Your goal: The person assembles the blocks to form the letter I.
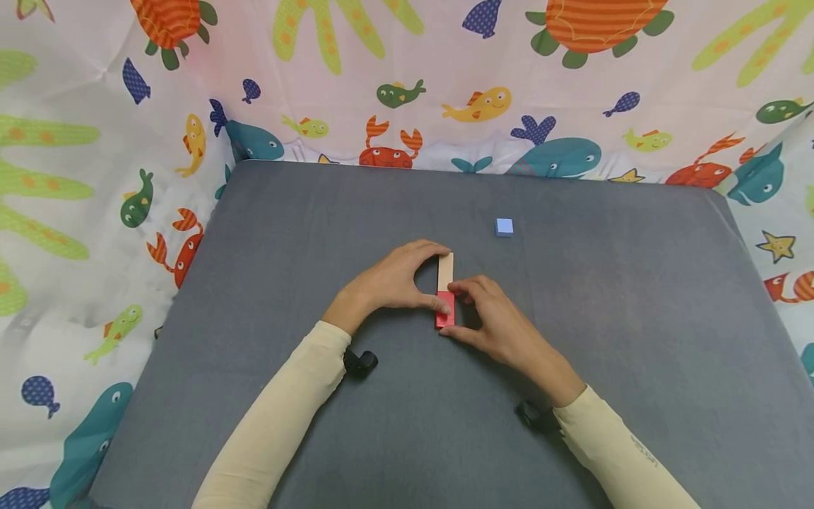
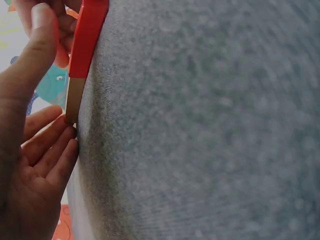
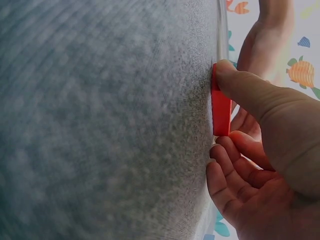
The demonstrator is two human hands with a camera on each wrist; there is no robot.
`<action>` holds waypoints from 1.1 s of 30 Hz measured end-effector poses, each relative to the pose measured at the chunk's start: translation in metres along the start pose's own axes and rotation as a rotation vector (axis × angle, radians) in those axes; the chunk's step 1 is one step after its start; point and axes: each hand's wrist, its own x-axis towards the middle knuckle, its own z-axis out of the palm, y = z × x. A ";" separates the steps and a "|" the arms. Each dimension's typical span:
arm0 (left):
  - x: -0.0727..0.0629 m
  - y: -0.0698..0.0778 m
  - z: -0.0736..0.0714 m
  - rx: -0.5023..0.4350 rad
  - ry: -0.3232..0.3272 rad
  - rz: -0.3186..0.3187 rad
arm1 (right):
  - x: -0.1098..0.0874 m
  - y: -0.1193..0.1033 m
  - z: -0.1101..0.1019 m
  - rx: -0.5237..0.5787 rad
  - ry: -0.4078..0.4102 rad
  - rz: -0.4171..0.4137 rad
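r grip (image 1: 499,318) pinching red blk (image 3: 221,111), l grip (image 1: 394,279) spanning red + tan blk (image 1: 446,271)

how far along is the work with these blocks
Looks done: the pale block and red block lie end to end. In hand: the left hand grips across both; the right hand pinches the red block. Possibly left: the blue block, lying apart, untouched.

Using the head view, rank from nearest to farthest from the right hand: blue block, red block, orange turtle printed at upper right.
1. Red block: touching the right hand, on its left.
2. Blue block: farther back on the gray surface.
3. Orange turtle: on the backdrop behind.
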 end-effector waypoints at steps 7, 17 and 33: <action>-0.002 0.000 0.005 0.038 0.013 0.024 | -0.001 -0.001 -0.001 -0.007 -0.009 0.006; -0.004 0.004 0.005 0.133 0.001 0.029 | -0.002 -0.001 -0.001 -0.001 -0.017 0.010; -0.008 0.009 0.008 0.322 0.068 0.024 | -0.006 0.004 -0.039 -0.013 0.000 0.028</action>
